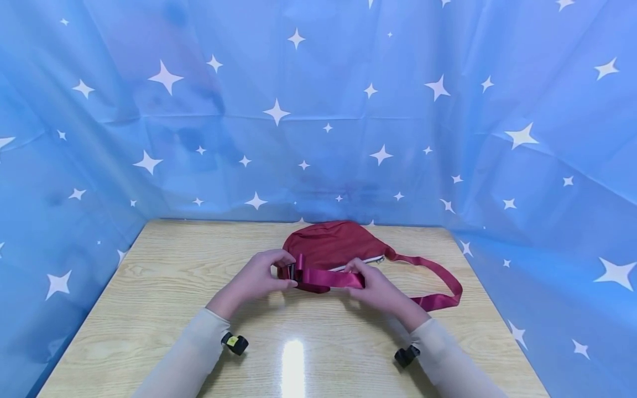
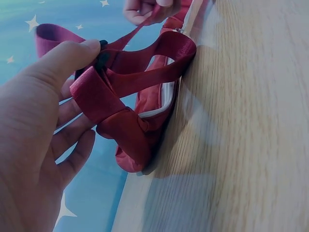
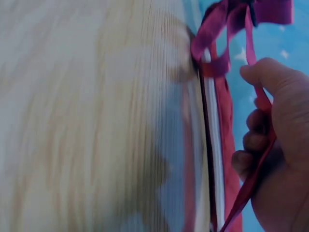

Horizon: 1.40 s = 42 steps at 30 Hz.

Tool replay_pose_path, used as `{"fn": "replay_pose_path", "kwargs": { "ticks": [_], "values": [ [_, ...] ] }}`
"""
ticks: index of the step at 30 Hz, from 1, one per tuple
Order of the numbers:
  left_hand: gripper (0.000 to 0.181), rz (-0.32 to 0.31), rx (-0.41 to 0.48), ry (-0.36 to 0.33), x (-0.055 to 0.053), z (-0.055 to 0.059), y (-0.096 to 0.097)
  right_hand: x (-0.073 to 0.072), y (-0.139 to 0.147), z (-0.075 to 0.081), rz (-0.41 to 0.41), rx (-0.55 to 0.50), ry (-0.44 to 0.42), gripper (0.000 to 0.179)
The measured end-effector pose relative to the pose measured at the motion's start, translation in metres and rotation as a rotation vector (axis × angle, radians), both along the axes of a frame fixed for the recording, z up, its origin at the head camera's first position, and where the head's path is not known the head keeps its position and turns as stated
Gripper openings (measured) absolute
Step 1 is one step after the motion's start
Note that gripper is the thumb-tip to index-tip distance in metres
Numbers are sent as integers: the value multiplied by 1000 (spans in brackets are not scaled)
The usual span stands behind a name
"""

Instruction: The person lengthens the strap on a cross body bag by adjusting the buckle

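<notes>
A dark red waist bag (image 1: 332,243) lies toward the back of the table, its pale zipper (image 1: 372,259) facing the front. At the bag's left end, my left hand (image 1: 256,273) pinches a black plastic strap buckle (image 2: 102,59) between thumb and fingers. Loops of shiny crimson strap (image 2: 145,79) come out of this buckle. My right hand (image 1: 375,284) grips the strap a short way to the right, fingers curled round it, and the stretch between the hands looks fairly taut. The strap runs through that palm in the right wrist view. Which fingers back the buckle is partly hidden.
The rest of the strap (image 1: 443,276) curves out to the right of the bag on the wooden table (image 1: 174,265). A blue curtain (image 1: 318,138) with white stars hangs behind the table and along both sides. Black wrist cameras (image 1: 238,344) sit at both cuffs.
</notes>
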<state>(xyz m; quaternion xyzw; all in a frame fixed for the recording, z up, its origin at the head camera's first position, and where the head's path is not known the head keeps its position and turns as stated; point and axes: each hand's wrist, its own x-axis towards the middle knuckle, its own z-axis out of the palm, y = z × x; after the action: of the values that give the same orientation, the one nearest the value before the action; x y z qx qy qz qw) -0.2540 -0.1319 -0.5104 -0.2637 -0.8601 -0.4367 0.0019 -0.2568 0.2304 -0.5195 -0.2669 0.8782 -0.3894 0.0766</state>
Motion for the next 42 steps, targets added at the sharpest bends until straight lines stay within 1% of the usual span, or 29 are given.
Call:
{"fn": "replay_pose_path", "kwargs": {
  "ticks": [5,7,9,12,15,21,23,25,27,30,33,35,38,40,42],
  "values": [
    [43,-5,-10,6,-1,1,0,-5,18,-6,-12,25,-13,34],
    [43,-6,-15,6,-1,1,1,-5,19,-7,-1,41,-9,37],
    [43,-4,-19,5,0,1,1,-4,15,-6,14,52,3,43],
    [43,-1,-19,3,0,2,2,-2,1,-5,34,66,42,55],
    [43,-2,-15,7,0,2,3,1,-19,-4,42,87,111,59],
    [42,-8,-20,20,-1,2,4,2,-60,-1,52,131,284,51],
    [42,-10,-20,22,-1,1,4,1,-69,-1,54,156,324,48],
    [41,-12,-18,20,-1,2,4,0,-73,-1,53,177,344,45],
    [42,-15,-13,15,-1,2,4,0,-75,-2,43,187,348,42],
    [43,-18,-10,8,-1,1,4,0,-72,0,27,133,339,37],
    [43,-13,-13,4,-2,1,3,1,-66,2,9,59,297,36],
    [43,-8,-17,3,-2,0,2,2,-61,4,10,9,250,35],
    [43,-7,-18,2,-1,1,2,3,-52,7,21,-39,182,34],
    [44,-9,-19,3,-1,1,3,3,-45,7,31,-51,167,33],
    [44,-12,-18,1,-1,2,3,2,-38,7,33,-43,175,32]
  ]
}}
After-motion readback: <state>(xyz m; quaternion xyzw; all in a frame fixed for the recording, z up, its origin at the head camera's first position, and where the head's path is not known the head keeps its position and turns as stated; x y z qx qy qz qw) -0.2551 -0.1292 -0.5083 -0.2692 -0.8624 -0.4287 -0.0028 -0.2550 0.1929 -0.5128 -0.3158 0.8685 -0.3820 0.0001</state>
